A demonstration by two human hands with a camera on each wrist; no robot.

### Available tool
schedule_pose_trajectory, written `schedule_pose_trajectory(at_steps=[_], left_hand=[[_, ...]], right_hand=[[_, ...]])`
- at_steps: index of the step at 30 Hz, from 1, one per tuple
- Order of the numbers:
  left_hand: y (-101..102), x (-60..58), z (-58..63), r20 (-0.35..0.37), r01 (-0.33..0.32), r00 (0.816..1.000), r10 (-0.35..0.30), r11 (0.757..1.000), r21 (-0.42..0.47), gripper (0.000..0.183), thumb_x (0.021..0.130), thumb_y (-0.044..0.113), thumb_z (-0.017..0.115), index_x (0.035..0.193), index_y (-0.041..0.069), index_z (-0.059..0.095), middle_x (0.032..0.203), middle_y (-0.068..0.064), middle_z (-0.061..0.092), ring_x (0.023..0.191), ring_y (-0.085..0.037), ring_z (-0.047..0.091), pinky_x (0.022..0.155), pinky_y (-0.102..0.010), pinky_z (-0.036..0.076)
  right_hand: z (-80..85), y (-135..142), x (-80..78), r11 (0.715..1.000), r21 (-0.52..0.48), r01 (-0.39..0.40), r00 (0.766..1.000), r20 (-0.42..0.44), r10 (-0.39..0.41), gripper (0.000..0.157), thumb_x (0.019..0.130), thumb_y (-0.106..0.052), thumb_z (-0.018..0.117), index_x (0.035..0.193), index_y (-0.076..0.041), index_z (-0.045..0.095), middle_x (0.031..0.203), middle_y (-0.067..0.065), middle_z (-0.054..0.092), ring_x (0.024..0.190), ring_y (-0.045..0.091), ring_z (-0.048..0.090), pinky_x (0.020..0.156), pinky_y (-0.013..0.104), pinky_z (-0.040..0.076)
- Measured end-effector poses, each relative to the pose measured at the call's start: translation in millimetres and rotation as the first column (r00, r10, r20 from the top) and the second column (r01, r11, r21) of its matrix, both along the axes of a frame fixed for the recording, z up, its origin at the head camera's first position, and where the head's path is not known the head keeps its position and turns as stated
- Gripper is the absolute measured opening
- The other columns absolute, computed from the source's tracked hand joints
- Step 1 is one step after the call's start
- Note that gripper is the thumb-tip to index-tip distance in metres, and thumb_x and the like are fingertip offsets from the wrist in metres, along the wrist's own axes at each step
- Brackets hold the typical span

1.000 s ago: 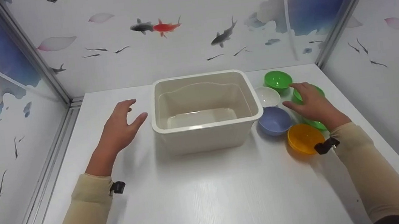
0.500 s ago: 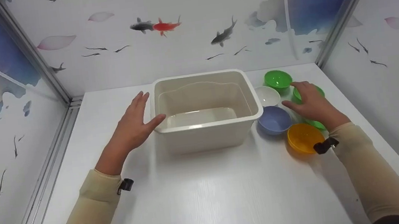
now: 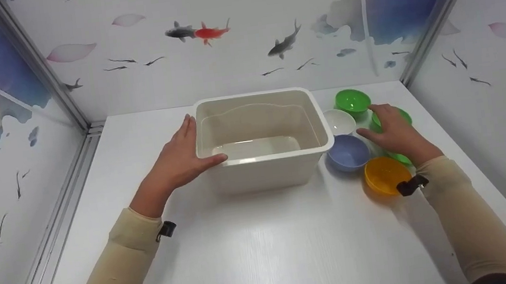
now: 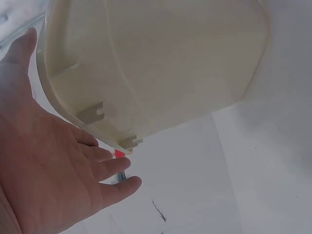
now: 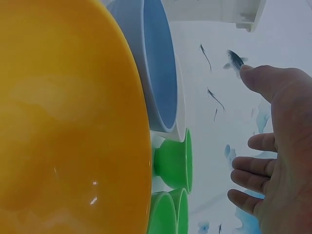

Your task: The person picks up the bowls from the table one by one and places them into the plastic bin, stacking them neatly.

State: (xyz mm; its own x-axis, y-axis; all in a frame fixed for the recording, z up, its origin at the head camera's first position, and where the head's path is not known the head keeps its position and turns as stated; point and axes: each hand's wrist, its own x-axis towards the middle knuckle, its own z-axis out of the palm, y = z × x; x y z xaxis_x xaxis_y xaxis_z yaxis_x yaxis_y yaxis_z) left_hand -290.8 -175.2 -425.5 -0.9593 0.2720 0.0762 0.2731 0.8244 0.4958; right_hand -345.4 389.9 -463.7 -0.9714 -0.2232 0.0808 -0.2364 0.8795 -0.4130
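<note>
An off-white plastic bin (image 3: 262, 174) stands upright on the table with its open top facing up. My left hand (image 3: 175, 161) is at the bin's left rim, thumb over the front corner and fingers stretched along the outer side. In the left wrist view the fingers (image 4: 114, 168) lie nearly straight by the rim. To the right, my right hand (image 3: 394, 129) hovers with spread, relaxed fingers over green bowls, partly hiding one green bowl (image 3: 406, 115) and another green bowl (image 3: 401, 158). The right wrist view shows this hand (image 5: 292, 146) holding nothing, apart from the bowls.
Right of the bin sit a far green bowl (image 3: 352, 101), a white bowl (image 3: 340, 122), a blue bowl (image 3: 348, 153) and an orange bowl (image 3: 386, 176), close together. Fish-patterned panels (image 3: 243, 66) wall in the white table (image 3: 261, 252) at the back and sides.
My left hand has moved right from beside the bin to its left rim, the thumb now over the front corner. The right hand and the bowls have stayed nearly still.
</note>
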Motion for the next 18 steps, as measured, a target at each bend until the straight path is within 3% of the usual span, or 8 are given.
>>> schedule_pose_trajectory(at_steps=[11,18], left_hand=[[8.3,-4.7,-3.8,0.03,-0.002,1.0,0.003,0.999,-0.034,0.145,0.086,0.092,0.064,0.176,0.0,-0.001,0.185,-0.018,0.0,0.168,-0.042,0.017,0.131,-0.062,0.024],[10.1,-3.0,-2.1,0.029,0.007,1.0,-0.005,0.999,-0.049,0.146,0.085,0.093,0.064,0.175,-0.001,0.001,0.185,-0.018,-0.001,0.167,-0.044,0.021,0.131,-0.06,0.027]], right_hand=[[-1.2,1.2,2.2,1.0,-0.017,0.022,0.999,0.025,-0.022,0.095,0.108,-0.056,0.068,0.168,0.006,0.029,0.166,0.035,0.035,0.154,0.054,0.031,0.126,0.072,0.025],[0.2,2.8,6.4,1.0,-0.031,-0.002,1.0,-0.001,0.002,0.095,0.108,-0.055,0.068,0.167,0.009,0.031,0.166,0.037,0.034,0.155,0.056,0.03,0.127,0.072,0.023]])
